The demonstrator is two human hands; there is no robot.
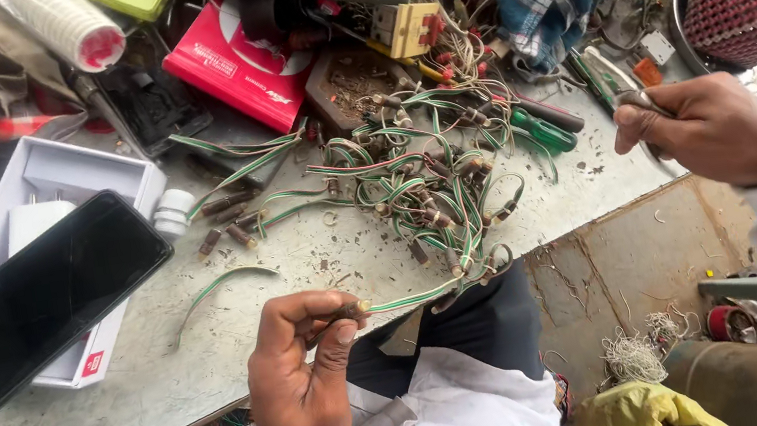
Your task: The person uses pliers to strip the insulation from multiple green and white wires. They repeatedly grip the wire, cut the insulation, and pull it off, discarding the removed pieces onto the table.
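Head cam: left hand [300, 388] grip pinching striped ribbon wire [412, 296]; right hand [710, 130] grip pinching metal tool [636, 101].

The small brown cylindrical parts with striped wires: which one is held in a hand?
The one pinched in the left hand fingertips, near the table edge; the others lie loose in the tangled wire pile.

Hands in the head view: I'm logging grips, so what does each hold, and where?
Left hand pinches the green-and-white striped wire at its near end. Right hand grips a thin metal tool by its handle end.
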